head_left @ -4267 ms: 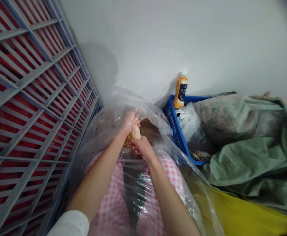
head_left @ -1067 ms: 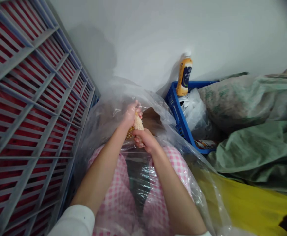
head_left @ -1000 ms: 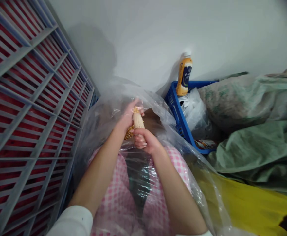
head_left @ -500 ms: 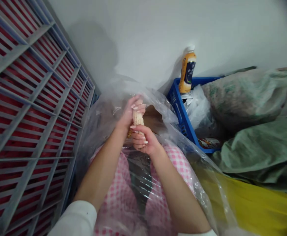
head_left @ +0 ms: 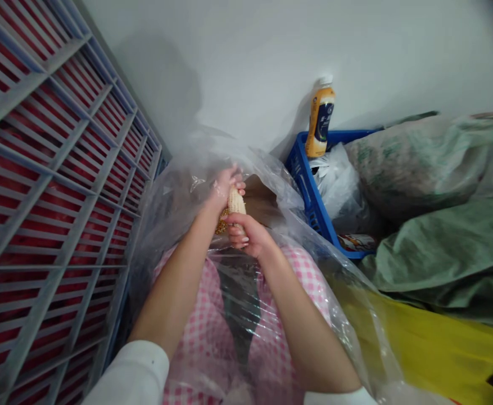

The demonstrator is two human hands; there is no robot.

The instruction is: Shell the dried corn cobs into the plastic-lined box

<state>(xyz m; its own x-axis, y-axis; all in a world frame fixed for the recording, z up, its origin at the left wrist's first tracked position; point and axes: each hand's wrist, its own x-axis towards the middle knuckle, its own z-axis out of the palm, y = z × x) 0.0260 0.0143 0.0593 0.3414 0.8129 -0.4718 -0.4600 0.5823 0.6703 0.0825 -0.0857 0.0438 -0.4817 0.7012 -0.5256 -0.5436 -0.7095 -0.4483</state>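
A corn cob (head_left: 235, 203), pale where it is bare and with yellow-brown kernels low on its left side, is gripped by both my hands. My left hand (head_left: 225, 185) is closed round its upper end. My right hand (head_left: 246, 233) is wrapped round its lower end, fingers curled. Both hands are over the mouth of a large clear plastic bag (head_left: 179, 202) that lies across my lap, covering pink checked cloth (head_left: 195, 332).
A grey slatted rack holding red crates (head_left: 48, 185) walls off the left. A blue crate (head_left: 309, 191) with an orange bottle (head_left: 320, 118) and white bags stands at the right by the wall. Green woven sacks (head_left: 435, 225) and a yellow sack (head_left: 432, 349) lie to the right.
Over four seconds both hands stay closed on the cob and twist it slightly. The right hand's grip has shifted round the lower end. The view has tilted a little.
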